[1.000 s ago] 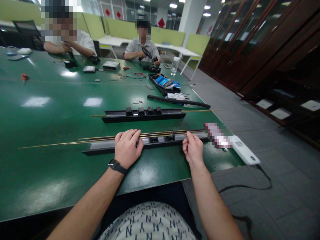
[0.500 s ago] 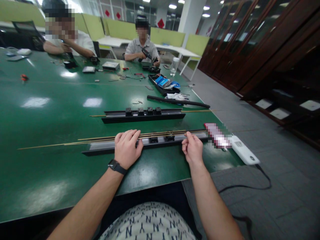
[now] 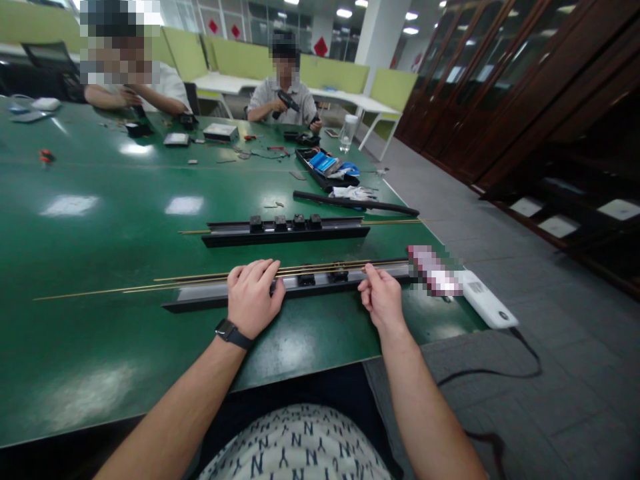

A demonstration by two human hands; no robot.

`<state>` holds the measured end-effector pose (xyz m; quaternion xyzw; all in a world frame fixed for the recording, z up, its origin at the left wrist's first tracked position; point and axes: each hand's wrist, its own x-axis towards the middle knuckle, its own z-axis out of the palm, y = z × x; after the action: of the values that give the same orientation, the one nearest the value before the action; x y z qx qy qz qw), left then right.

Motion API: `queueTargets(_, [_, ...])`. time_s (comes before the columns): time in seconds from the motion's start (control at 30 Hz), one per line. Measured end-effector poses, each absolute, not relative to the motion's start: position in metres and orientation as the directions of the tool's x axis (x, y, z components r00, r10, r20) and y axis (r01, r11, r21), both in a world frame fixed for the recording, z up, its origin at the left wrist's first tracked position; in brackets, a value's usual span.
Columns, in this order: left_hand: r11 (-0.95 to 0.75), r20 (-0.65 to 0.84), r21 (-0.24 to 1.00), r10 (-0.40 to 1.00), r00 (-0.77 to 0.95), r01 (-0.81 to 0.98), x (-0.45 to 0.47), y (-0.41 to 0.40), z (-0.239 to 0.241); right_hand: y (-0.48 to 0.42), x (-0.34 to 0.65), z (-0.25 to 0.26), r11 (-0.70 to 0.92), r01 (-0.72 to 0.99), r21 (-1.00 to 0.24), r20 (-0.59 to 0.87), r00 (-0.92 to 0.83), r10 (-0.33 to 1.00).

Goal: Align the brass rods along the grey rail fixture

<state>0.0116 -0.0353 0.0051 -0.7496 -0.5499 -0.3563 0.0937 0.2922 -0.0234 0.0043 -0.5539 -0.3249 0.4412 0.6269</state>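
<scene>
In front of me on the table lies a black channel rail (image 3: 200, 295) with a pale inner face. Two black blocks (image 3: 306, 275) show inside it between my hands. Several thin brass rods (image 3: 190, 278) lie along the rail, their left ends sticking out past it. My left hand (image 3: 254, 295), with a dark watch on the wrist, is curled over the rail and the rods, thumb on the near side. My right hand (image 3: 382, 297) is closed, thumb and forefinger pinching a brass rod near the rail's right part.
A second black rail (image 3: 285, 235) with several blocks and rods lies beyond. Behind it are a black tube (image 3: 355, 205), gloves (image 3: 353, 193) and a tray (image 3: 327, 175). A phone (image 3: 434, 270) and white power bank (image 3: 487, 300) sit at right. Two people work across the table.
My right hand has shifted slightly left, and the left end of one brass rod reaches a little further left. My left hand stays over the rail. A person opposite has moved a power drill.
</scene>
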Motion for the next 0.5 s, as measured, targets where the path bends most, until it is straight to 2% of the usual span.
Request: queueTargets(0.5, [-0.379,0.647,0.21,0.745,0.162,0.901,0.0114,-0.0352,0.0067,-0.0224,0.2917,0.0037,0.038,-0.215,-0.976,-0.062,0.439,0.896])
